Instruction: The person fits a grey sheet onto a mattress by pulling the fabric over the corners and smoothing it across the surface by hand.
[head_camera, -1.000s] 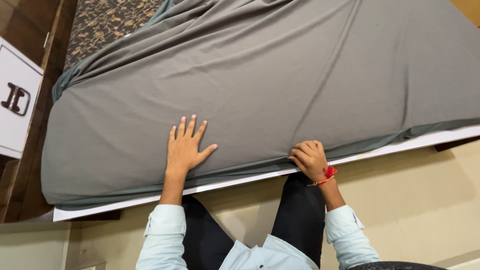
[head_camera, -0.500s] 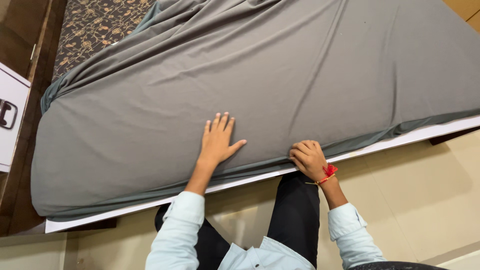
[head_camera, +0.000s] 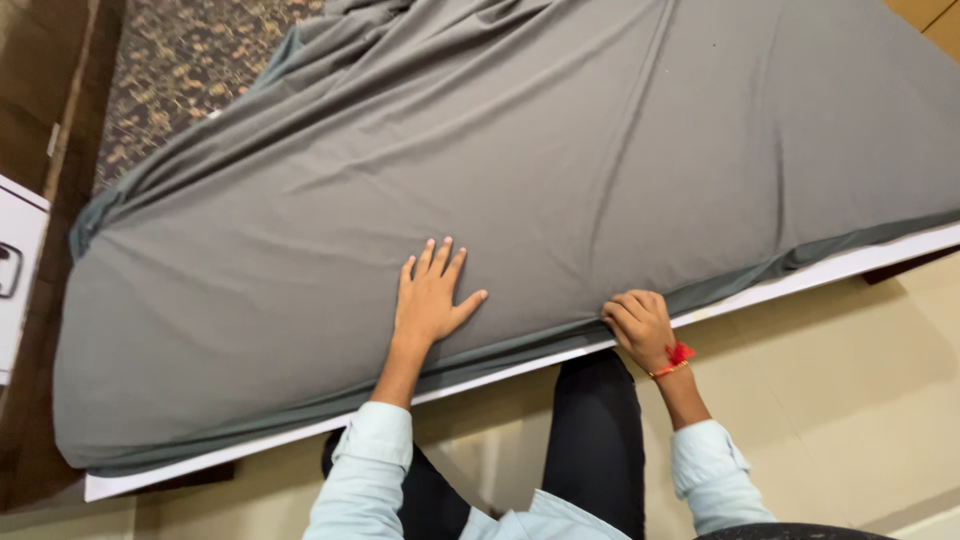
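On the near edge of the bed, the left hand (head_camera: 428, 298) lies palm down on the grey sheet (head_camera: 520, 170), its fingers (head_camera: 432, 256) straight and slightly spread, the thumb angled out to the right, holding nothing; the right hand (head_camera: 640, 328) is curled at the sheet's lower hem, its fingers (head_camera: 622, 312) bent tight together and clamped on the fold of cloth where it meets the white bed frame (head_camera: 500, 372); a red thread band (head_camera: 676, 357) circles that wrist; both forearms run back into pale blue shirt sleeves (head_camera: 362, 470) with buttoned cuffs, above dark trousers (head_camera: 598, 440); the sheet is a smooth, matt, stretchy fabric, drawn over nearly the whole mattress, with long shallow creases fanning from the upper left toward the hands and a bunched, darker ridge along the near edge; at the upper left corner the cloth has not reached the end, and a brown mattress cover with a small pale floral print (head_camera: 180, 60) shows bare; the white frame edge runs as a thin straight strip beneath the hem from lower left to right; below it lies a glossy cream tiled floor (head_camera: 850, 400); at the far left stands dark wooden furniture (head_camera: 40, 90), and against it a flat white panel bearing a dark mark (head_camera: 14, 270), partly cut off by the picture's edge.
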